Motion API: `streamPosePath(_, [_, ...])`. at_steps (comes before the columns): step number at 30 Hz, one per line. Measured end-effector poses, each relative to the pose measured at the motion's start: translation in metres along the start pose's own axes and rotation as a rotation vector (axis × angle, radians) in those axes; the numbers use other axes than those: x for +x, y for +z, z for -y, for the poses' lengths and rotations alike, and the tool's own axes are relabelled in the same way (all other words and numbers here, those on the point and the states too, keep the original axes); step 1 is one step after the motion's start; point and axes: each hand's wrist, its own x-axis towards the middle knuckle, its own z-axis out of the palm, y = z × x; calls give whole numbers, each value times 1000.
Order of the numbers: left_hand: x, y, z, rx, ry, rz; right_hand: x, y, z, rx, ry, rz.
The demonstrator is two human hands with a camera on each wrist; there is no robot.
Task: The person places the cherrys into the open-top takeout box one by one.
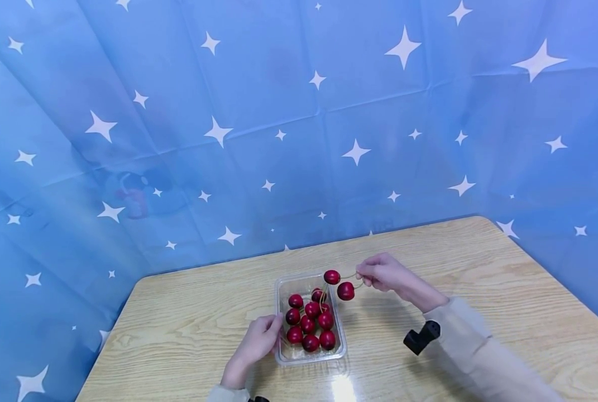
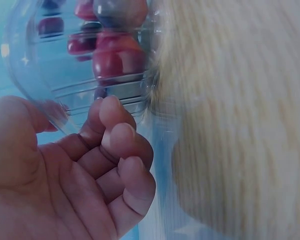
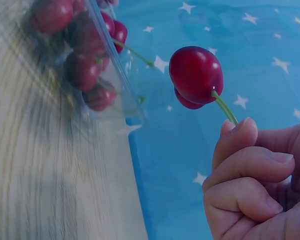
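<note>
A clear plastic box [image 1: 311, 360] holding several dark red cherries [image 1: 310, 343] stands on the table. At its left wall, my left hand [image 1: 259, 336] pinches the rim, thumb over the edge and curled fingers [image 2: 135, 185] against the outside. Above the box's far right corner, my right hand [image 1: 385, 273] pinches green stems between thumb and fingertips. Two cherries [image 1: 346, 291] hang from these stems, clear of the box; in the right wrist view the front cherry [image 3: 196, 75] mostly hides the other. Some cherries in the box have stems standing up toward the far right.
The light wood-grain table [image 1: 203, 312] extends on both sides of the box. Behind it hangs a blue cloth [image 1: 278, 167] with white stars. A black wrist device [image 1: 422, 337] sits on the right sleeve [image 1: 484, 352].
</note>
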Motion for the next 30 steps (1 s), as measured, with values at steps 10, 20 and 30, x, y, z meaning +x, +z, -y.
streamPosePath(10, [0,1,-1,-7,-6,-9,5,27,1,24,6,43])
streamPosePath(20, [0,0,-1,0,1,-5,4,53,-2,13,8,76])
streamPosePath(30, [0,1,0,14,5,-11,2,72,-8,-39,-16,103])
